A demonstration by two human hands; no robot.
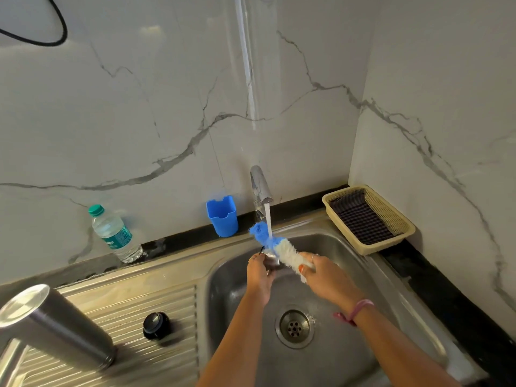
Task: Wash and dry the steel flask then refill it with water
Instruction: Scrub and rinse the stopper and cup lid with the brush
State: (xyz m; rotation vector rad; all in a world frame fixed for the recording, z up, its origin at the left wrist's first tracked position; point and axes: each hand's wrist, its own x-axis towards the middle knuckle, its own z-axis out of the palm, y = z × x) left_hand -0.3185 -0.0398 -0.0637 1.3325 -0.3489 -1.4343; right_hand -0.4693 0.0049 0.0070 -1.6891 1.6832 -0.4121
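The steel flask (64, 325) stands upside down on the ribbed drainboard (156, 291) at the lower left, and its black cap (156, 325) lies beside it. Over the sink basin (329, 356) my right hand (326, 277) grips the white bristles of a bottle brush (284, 251). The brush's blue tip sits under the water stream (268, 219) running from the tap (261, 188). My left hand (259, 275) pinches a small grey object against the brush; I cannot tell what it is.
A plastic water bottle (116, 236) and a blue cup (222, 216) stand along the back ledge. A beige basket (391, 208) holding a dark checked cloth (360, 219) sits in the right corner. The drain (294, 326) is below my hands. Another steel piece (11, 361) shows at the bottom left.
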